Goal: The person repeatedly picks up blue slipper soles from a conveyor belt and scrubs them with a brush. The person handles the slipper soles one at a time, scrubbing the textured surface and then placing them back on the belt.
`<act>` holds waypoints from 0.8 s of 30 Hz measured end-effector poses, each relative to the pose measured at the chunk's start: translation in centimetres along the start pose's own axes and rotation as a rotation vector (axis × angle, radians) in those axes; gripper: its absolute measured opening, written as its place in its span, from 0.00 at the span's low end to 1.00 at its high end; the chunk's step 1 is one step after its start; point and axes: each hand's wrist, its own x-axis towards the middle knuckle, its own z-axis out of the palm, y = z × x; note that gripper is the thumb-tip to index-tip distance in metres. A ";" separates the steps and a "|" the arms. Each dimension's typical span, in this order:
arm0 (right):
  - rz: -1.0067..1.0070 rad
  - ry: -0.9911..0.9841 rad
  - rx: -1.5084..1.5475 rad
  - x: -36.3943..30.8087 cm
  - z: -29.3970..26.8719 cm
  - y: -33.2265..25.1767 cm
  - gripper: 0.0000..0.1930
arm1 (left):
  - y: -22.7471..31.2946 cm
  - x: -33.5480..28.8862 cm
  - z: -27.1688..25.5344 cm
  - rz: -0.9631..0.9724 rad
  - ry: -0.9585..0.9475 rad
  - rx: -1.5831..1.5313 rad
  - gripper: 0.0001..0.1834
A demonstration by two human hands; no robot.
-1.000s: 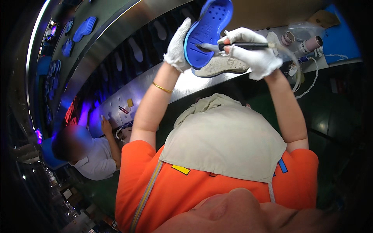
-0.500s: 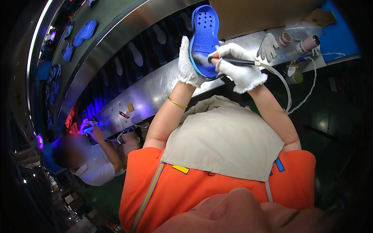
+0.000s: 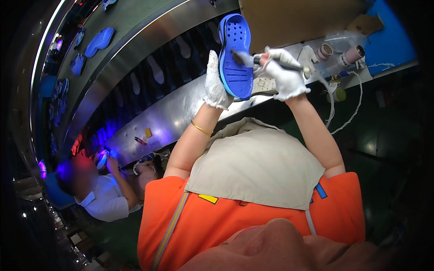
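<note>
My left hand (image 3: pixel 216 86), in a white knit glove, grips a blue shoe sole (image 3: pixel 237 79) by its left edge and lower end. The sole is held up above the bench, its inner face towards me, with small round holes near the top and grooves lower down. In my gloved right hand (image 3: pixel 289 74) is a brush (image 3: pixel 244 58) with a pale hose (image 3: pixel 331 97) running from its handle. Motion blurs the bristles, which lie over the middle of the sole; whether they touch cannot be told. Beside the sole's right edge shows a pale dotted piece (image 3: pixel 263 85), partly hidden.
A metal bench (image 3: pixel 181 101) runs leftward to a seated co-worker (image 3: pixel 106 196) holding a blue item. Dark racks with pale insoles (image 3: pixel 156 70) lie behind it. Blue soles (image 3: pixel 99 41) rest on a green belt. Right: a loose glove (image 3: pixel 307 58), pink rolls (image 3: pixel 351 55), a cardboard sheet (image 3: pixel 289 22).
The brush has moved up from the sole's lower end to its middle. The sole has come slightly lower. The pale dotted piece has come into view beside it, and the co-worker's hands have shifted.
</note>
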 end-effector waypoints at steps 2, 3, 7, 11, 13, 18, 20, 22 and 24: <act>0.066 -0.179 -0.300 -1.2 0.2 -1.2 0.07 | 0.6 0.5 -1.4 -0.009 -0.026 0.120 0.39; 0.082 -0.232 -0.289 -1.1 -0.3 -1.6 0.07 | 0.7 0.5 -1.5 -0.017 0.004 0.121 0.38; -0.148 -0.107 -0.208 2.1 -0.8 -2.4 0.08 | 0.9 0.0 -0.8 -0.074 -0.009 0.101 0.38; -0.347 -0.084 -0.267 3.1 1.3 -1.6 0.07 | 0.8 -0.1 -0.6 -0.074 -0.084 0.151 0.36; -0.289 -0.252 -0.442 1.5 1.3 -1.6 0.08 | 1.3 0.5 -2.0 -0.036 -0.037 0.120 0.35; -0.386 -0.294 -0.529 1.3 0.8 -3.5 0.11 | 2.0 0.3 -1.8 -0.009 0.034 0.173 0.34; -0.654 -0.396 -0.795 2.3 1.4 -4.9 0.10 | 2.3 0.3 -1.2 0.027 0.025 0.242 0.32; -0.847 -0.556 -0.980 2.5 1.6 -6.6 0.09 | 3.2 0.5 -0.3 0.074 0.004 0.258 0.28; -0.752 -0.650 -1.031 1.2 1.1 -8.1 0.09 | 4.0 0.3 0.8 0.128 -0.048 0.384 0.31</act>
